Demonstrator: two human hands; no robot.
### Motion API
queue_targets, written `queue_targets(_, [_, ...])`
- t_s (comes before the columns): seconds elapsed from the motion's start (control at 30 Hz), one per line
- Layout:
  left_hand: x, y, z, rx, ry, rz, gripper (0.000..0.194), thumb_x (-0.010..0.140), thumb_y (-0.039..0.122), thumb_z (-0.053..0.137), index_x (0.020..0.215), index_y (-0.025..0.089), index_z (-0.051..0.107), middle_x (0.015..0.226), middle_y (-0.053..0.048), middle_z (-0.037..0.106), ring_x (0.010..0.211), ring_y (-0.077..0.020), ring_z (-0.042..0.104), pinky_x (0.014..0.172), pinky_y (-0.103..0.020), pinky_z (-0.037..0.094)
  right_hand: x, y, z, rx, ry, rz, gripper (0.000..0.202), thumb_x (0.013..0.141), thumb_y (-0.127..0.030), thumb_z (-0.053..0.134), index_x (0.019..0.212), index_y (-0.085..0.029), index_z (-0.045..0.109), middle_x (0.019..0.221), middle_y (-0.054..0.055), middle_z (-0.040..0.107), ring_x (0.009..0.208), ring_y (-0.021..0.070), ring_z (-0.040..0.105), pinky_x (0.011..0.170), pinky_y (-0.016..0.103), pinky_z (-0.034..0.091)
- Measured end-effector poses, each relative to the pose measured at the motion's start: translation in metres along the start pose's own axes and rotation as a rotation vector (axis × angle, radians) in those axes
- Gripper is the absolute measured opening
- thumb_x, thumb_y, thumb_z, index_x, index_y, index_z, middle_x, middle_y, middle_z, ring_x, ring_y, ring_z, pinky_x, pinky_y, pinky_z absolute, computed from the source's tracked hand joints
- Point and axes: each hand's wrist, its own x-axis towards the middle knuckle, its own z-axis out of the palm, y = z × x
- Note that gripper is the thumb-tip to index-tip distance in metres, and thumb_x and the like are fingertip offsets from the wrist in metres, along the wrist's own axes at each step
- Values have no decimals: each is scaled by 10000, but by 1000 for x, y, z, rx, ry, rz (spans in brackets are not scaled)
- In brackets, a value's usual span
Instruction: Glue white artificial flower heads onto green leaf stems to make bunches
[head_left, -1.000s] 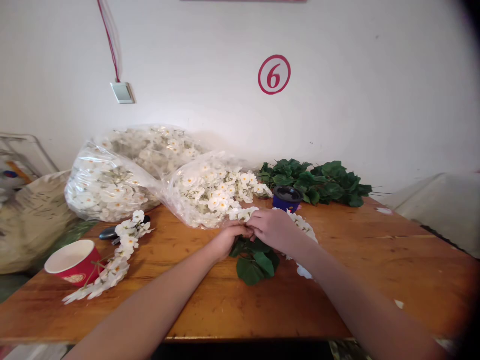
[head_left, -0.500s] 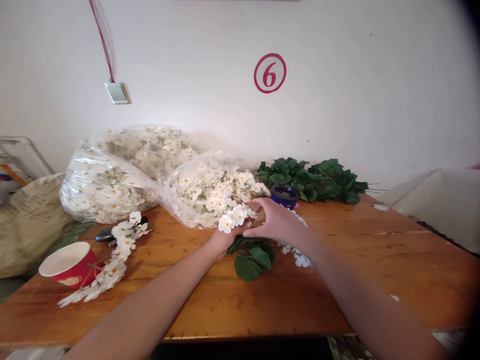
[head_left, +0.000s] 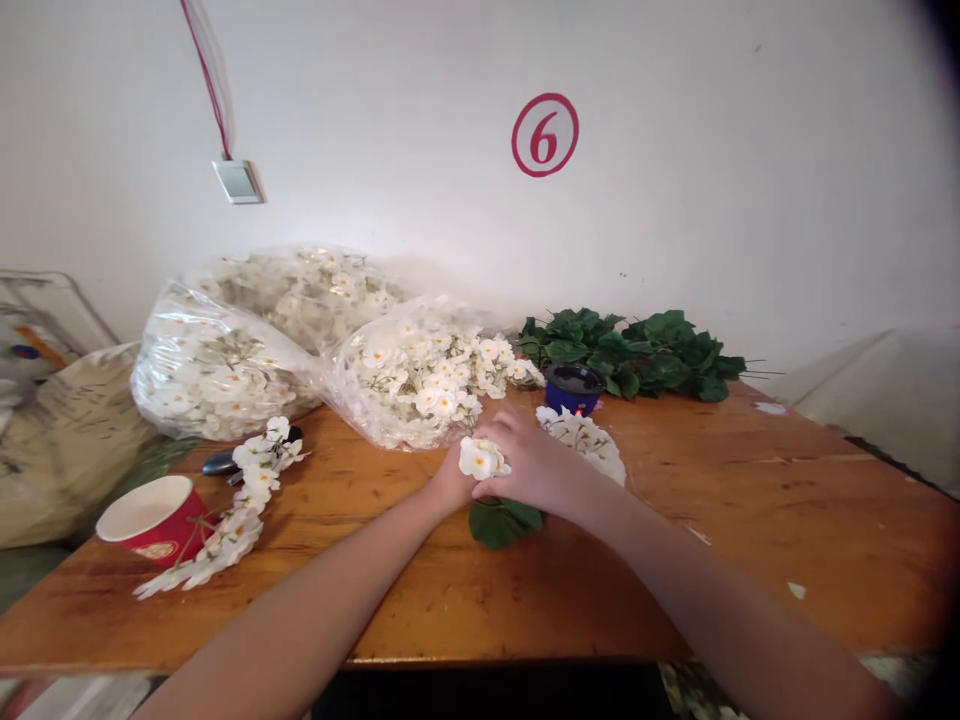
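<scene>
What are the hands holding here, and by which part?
White flowers, cupped around the blooms in the right hand. The left hand is close beside it; its fingers and any stems are hidden, so the exact grip can't be told.

Bagged flowers and a numbered wall suggest a workshop.

An off-white wall bearing a red circled 6 and a square silvery wall plate rises behind a brown wooden table.
</scene>
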Motion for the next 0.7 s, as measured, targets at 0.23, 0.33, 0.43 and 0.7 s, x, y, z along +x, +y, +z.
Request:
queue_targets(0.23, [1,0,5,214,-87,282,61,677,158,638,641,156,588,684,-20,604,693,-156,534,652,-271,439,3,3,-4,-19,9,-146,236,858,-152,583,1085,-169,645,994,81,592,890,183,565,767,301,438])
queue_targets(0.33, [3,-3,5,230,-90,248,159,685,189,623,556,154,537,584,1,546,608,-126,474,573,-244,392,7,8,3,27,46,-200,140,864,-97,525,828,-141,653,864,60,597,783,148,555,704,269,428])
queue_targets(0.43, [2,-3,6,254,-76,203,134,667,216,672,594,148,583,620,5,576,632,-128,488,596,-243,396,9,11,1,84,118,-214,194,848,-91,526,684,-148,612,770,38,596,711,130,545,670,255,418])
queue_targets(0.7, [-3,-1,10,182,-193,4,307,737,436,687,778,134,726,639,-26,650,542,-119,497,530,-237,349,14,62,-93,174,636,215,232,777,-379,650,709,-157,651,722,44,654,611,145,538,580,267,411])
